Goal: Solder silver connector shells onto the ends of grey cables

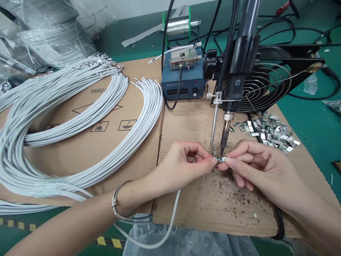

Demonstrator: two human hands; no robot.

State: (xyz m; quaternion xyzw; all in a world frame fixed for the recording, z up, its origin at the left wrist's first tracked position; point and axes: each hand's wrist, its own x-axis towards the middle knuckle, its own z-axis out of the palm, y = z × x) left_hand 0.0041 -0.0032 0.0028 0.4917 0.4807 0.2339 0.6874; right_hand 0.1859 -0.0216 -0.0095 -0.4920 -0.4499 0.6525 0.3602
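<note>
My left hand point(183, 161) pinches the end of a white wire point(170, 222) that runs down under the hand and off the table's front edge. My right hand point(253, 161) pinches a small metal clip point(221, 159) at the wire's end. Both sets of fingertips meet right under the tip of a fixed soldering iron point(226, 137), with a solder feed tube point(214, 129) beside it. The iron tip touches or nearly touches the clip.
Large bundles of white wires point(80, 117) lie curved on cardboard point(80, 149) at left. A pile of metal clips point(271, 131) sits at right. Behind stand a blue solder feeder box point(183, 81), a solder spool point(182, 25) and a black fan point(269, 83). Solder debris covers the cardboard.
</note>
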